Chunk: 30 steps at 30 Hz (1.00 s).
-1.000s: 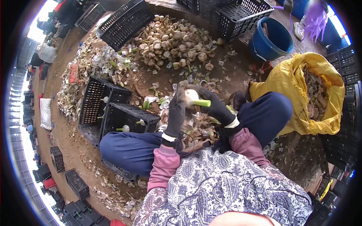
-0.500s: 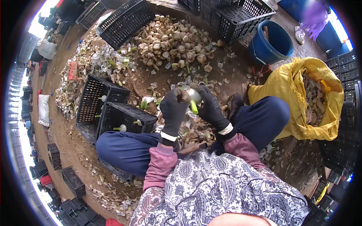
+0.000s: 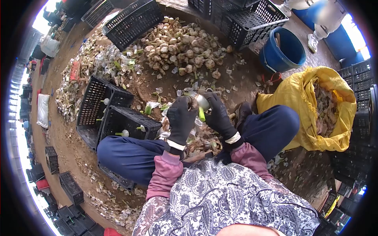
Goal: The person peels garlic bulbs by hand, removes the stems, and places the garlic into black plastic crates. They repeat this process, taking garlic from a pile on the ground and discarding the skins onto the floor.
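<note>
A white garlic bulb (image 3: 202,102) with a thick green stem is held between my two dark-gloved hands above the floor litter. My left hand (image 3: 182,114) has its fingers closed against the bulb's left side. On the other side, my right hand (image 3: 216,111) grips the bulb with bent fingers. The stem points down toward my lap. Loose peels (image 3: 204,142) lie below the hands. Beyond them is a heap of untrimmed garlic bulbs (image 3: 185,45).
To the left, black crates (image 3: 130,118) hold a few peeled bulbs. A blue bucket (image 3: 280,53) and a yellow sack (image 3: 303,102) of husks stand at the right. More black crates (image 3: 252,19) are at the top. Another person's legs (image 3: 305,6) show at upper right.
Both hands keep the bulb between them with only slight finger movement. The view has shifted slightly. At upper right, the purple item is out of sight and a person in light clothing shows.
</note>
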{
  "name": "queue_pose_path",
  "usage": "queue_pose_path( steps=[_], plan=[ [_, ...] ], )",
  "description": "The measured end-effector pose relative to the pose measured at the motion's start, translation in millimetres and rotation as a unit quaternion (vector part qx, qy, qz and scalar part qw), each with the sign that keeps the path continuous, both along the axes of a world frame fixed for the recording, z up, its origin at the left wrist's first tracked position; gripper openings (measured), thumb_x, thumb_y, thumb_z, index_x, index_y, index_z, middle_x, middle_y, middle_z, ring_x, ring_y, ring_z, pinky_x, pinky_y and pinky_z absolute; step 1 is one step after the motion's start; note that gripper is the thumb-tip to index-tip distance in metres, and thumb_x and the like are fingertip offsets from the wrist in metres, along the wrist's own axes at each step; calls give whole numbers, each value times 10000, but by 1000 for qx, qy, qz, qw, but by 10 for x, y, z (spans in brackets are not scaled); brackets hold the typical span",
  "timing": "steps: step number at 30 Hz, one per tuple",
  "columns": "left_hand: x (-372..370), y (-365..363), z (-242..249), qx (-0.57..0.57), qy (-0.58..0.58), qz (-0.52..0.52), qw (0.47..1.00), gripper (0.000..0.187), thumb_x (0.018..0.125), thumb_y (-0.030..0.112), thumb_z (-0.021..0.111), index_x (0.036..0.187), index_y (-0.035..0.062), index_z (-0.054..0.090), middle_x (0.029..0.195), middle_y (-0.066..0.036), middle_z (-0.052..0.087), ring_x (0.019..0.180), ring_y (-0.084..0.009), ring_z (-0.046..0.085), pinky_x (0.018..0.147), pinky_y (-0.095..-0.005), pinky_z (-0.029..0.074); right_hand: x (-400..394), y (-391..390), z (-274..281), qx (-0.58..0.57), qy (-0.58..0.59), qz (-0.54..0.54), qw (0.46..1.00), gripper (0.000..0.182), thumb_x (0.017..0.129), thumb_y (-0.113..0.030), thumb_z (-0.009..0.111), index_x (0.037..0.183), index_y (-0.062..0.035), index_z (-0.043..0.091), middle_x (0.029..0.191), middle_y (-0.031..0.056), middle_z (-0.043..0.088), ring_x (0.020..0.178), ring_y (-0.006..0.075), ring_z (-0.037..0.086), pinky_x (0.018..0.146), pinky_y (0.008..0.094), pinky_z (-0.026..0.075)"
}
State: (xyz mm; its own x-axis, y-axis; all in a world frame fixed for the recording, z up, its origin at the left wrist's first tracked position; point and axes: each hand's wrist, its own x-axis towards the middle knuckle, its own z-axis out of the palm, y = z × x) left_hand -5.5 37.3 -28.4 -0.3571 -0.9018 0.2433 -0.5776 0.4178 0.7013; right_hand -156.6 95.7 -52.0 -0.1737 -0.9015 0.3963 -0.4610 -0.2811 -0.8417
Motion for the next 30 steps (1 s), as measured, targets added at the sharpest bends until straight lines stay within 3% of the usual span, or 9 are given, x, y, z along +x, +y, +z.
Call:
queue_pose_path(
  steps=[4, 6, 12, 15, 16, 18, 20, 25, 30],
  plan=[
    [117, -198, -207, 214, 176, 43, 960, 74, 813, 23, 708, 873, 26, 665, 759, -1, 644, 653, -109, 595, 609, -259, 472, -27, 7, 24, 38, -102, 8, 994, 696, 743, 18, 751, 1391, -46, 504, 1346, 165, 574, 1248, 314, 563, 1037, 384, 463],
    [150, -175, -239, 318, 272, 42, 907, 37, 850, 14, 667, 861, 43, 646, 755, 36, 603, 648, -46, 544, 587, -209, 438, -49, -10, -11, 23, -283, 37, 958, 621, 872, -67, 695, 1445, -44, 457, 1333, 101, 566, 1225, 204, 552, 1032, 335, 460],
    [116, 180, -721, 558, 313, -122, 759, 252, 857, 39, 696, 1105, 6, 665, 954, -68, 703, 807, -141, 660, 678, -271, 526, -145, 83, -269, 67, -710, 101, 694, 399, 1011, -154, 602, 1370, -1, 517, 1241, 78, 613, 1107, 155, 608, 938, 295, 514],
    [26, 201, -297, 182, 62, -57, 980, 510, 860, 49, 690, 1348, 6, 546, 1135, -86, 681, 950, -187, 648, 838, -355, 534, -162, 34, -136, 114, -539, 102, 828, 394, 1013, -190, 615, 1339, 15, 530, 1237, 80, 624, 1112, 138, 617, 900, 285, 523],
    [65, 107, -240, 148, 131, -90, 976, 697, 829, 56, 712, 1463, 26, 425, 1340, -107, 595, 1134, -219, 594, 997, -363, 481, -176, 31, -222, 130, -472, 91, 867, 406, 1007, -180, 626, 1351, 7, 521, 1259, 84, 618, 1128, 140, 614, 905, 284, 524],
    [108, 12, 90, 284, 292, -130, 904, 741, 829, 42, 718, 1491, 15, 386, 1369, -115, 560, 1174, -214, 571, 1029, -340, 462, -54, 0, -147, 122, -399, 43, 908, 584, 933, -90, 689, 1455, -37, 431, 1329, 73, 590, 1154, 154, 601, 918, 293, 523],
    [132, -44, -105, 281, 285, -112, 910, 602, 912, 86, 662, 1464, 20, 431, 1318, -120, 597, 1164, -208, 598, 1001, -329, 487, 48, -32, -161, 85, -323, 82, 939, 706, 889, -34, 705, 1512, -71, 374, 1358, 66, 575, 1148, 158, 596, 919, 301, 522],
    [172, -79, -230, 414, 510, -62, 751, 443, 1083, 322, 437, 1376, -4, 497, 1205, -106, 635, 1057, -202, 653, 910, -324, 558, -73, -7, -97, 189, -426, 86, 881, 546, 880, 76, 505, 1396, -95, 554, 1209, 44, 654, 870, 57, 574, 753, 223, 499],
    [124, -46, -254, 448, 514, -25, 731, 438, 1080, 315, 446, 1384, 4, 493, 1216, -124, 636, 1052, -217, 670, 862, -351, 587, 75, -91, -18, 138, -419, 46, 896, 367, 886, 50, 543, 1227, -47, 635, 1032, 9, 665, 792, 44, 550, 675, 213, 462]
  ],
)
